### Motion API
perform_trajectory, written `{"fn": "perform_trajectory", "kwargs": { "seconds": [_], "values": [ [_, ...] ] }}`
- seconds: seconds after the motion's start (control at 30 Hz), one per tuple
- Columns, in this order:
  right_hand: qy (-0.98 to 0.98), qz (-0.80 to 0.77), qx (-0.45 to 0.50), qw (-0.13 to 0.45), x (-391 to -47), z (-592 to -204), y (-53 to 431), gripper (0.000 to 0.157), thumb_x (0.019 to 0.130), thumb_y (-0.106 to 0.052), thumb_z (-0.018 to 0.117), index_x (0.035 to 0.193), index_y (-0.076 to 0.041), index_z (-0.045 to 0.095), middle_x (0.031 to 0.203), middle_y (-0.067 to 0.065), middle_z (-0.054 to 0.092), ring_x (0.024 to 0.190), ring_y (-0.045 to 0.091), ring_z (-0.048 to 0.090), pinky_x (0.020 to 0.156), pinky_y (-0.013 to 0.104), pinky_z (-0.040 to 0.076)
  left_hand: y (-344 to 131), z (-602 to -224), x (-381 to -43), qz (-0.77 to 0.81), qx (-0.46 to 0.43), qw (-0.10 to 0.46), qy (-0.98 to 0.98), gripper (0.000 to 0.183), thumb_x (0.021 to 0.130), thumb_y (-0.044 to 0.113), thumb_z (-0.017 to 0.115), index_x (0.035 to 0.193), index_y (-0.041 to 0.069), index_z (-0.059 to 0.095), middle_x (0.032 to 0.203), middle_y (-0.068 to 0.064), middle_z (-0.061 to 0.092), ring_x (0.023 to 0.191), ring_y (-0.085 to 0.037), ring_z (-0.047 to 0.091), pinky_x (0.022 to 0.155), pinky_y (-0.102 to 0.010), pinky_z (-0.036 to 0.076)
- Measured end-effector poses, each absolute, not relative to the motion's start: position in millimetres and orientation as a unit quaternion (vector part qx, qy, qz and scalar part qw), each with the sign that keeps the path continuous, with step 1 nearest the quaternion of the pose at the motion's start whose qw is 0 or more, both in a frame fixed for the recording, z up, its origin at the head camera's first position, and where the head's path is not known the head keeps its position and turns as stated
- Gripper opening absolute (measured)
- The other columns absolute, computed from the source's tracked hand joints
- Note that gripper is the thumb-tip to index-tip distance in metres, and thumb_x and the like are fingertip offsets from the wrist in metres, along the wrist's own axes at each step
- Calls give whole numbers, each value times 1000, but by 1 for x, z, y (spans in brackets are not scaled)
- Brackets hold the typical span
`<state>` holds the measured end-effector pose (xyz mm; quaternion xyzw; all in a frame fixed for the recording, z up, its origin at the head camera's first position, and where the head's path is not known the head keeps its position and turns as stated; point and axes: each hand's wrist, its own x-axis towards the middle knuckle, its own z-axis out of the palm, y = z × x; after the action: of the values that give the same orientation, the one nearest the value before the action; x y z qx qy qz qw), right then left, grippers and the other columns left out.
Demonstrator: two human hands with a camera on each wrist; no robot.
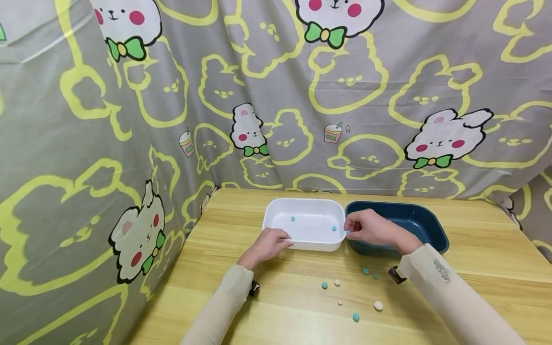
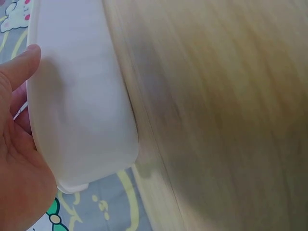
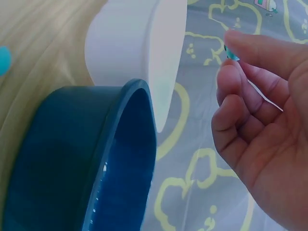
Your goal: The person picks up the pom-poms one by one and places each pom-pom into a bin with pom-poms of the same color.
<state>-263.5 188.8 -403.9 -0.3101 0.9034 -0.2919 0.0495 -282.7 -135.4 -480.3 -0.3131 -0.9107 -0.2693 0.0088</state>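
My left hand [image 1: 268,247] grips the near rim of a white plastic basin [image 1: 302,245]; in the left wrist view its thumb lies at the rim and its other fingers are partly hidden behind the wall. Two small teal pieces [image 1: 293,219] lie inside this basin. Between thumb and index finger, my right hand [image 1: 371,226] pinches a small teal piece [image 3: 232,54], mostly covered by the fingertips. That hand is above the place where the white basin meets a dark blue basin [image 1: 424,225].
Several small round teal [image 1: 355,316] and white pieces [image 1: 378,305] are scattered on the wooden table [image 1: 267,306] in front of the basins. A patterned grey curtain [image 1: 276,96] hangs behind the table and along its left side.
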Motion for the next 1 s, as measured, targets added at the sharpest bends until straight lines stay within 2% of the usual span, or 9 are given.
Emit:
{"fn": "perform_trajectory", "kwargs": {
  "seconds": [0.17, 0.63, 1.0],
  "values": [
    [905, -295, -303, 53, -277, -406, 180, 5, 85, -7, 69, 87, -8, 65, 74, -6, 56, 66, 12, 50, 62, 28, 46, -136, -480, -283, -274, -313, 4, -910, 14, 91, 24, 64, 84, 16, 73, 79, 10, 66, 69, -2, 55, 68, -21, 45],
    [905, -315, -272, 89, -306, -404, 159, 6, 88, -7, 66, 92, -4, 65, 78, 0, 58, 70, 17, 50, 65, 31, 46, -136, -477, -283, -278, -302, -14, -912, 15, 91, 25, 64, 84, 16, 73, 78, 10, 65, 66, -3, 52, 66, -21, 44],
    [909, -320, -258, 77, -321, -408, 149, 12, 86, -4, 66, 96, 2, 65, 81, 3, 60, 73, 16, 54, 69, 32, 47, -136, -479, -284, -273, -302, -14, -913, 15, 91, 25, 64, 84, 17, 73, 79, 11, 66, 69, -3, 53, 68, -21, 44]
  ]
}}
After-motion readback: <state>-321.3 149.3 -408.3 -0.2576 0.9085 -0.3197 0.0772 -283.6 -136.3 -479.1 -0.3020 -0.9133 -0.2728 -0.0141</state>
